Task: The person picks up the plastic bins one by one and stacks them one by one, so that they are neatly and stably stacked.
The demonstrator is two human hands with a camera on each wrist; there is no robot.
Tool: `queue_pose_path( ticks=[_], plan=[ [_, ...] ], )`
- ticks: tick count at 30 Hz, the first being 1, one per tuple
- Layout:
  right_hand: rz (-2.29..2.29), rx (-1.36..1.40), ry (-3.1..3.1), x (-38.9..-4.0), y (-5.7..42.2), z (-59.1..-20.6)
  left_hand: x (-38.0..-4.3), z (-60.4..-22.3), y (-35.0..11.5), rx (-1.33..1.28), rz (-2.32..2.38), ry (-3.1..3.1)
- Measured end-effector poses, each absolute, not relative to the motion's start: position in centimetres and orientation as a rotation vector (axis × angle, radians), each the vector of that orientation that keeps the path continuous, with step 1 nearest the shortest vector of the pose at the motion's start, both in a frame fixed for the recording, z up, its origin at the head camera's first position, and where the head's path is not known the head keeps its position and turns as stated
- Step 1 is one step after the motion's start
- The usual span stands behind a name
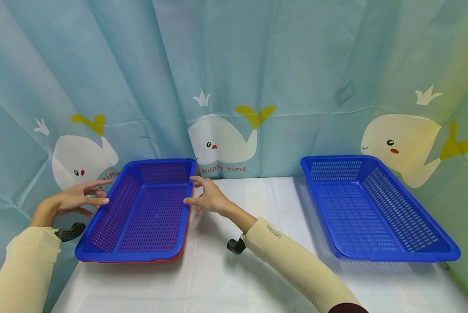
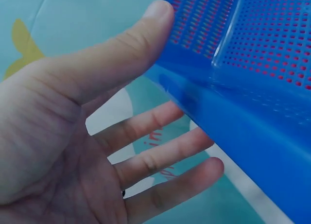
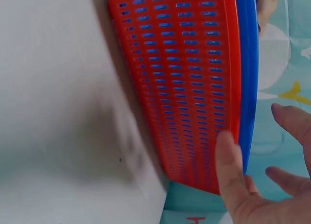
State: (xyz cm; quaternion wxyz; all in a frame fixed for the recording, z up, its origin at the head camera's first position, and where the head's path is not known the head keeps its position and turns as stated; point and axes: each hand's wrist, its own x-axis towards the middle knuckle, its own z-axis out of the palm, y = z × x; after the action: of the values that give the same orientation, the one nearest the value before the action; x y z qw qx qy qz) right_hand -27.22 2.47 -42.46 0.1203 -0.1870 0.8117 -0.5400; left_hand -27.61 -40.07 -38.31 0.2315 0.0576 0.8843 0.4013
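Note:
A blue perforated plastic basket (image 1: 155,221) sits nested in a red basket (image 3: 180,88) on the left of the table. Red shows through its holes and along its right edge. At the left rim is my left hand (image 1: 75,200), its thumb (image 2: 158,20) over the edge and its other fingers spread straight outside, below the rim. My right hand (image 1: 212,198) is at the opposite rim, thumb and index tips overlapping the edge. In the right wrist view, its digits are loosely spread, one in front of the red side wall.
Another blue basket (image 1: 374,217) stands at the right of the white-covered table (image 1: 253,287), with a translucent layer showing beneath it. A light blue curtain (image 1: 234,56) printed with whales hangs behind and at both sides.

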Motion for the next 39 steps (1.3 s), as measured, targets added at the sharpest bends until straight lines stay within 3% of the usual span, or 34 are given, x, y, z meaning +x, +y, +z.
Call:
queue_pose_path(
  ticks=[39],
  plan=[
    [-1.764,-0.458,2.104,-27.5,2.0,-43.3,-26.3,-40.0,-40.7,0.156,1.313,2.299]
  ],
)
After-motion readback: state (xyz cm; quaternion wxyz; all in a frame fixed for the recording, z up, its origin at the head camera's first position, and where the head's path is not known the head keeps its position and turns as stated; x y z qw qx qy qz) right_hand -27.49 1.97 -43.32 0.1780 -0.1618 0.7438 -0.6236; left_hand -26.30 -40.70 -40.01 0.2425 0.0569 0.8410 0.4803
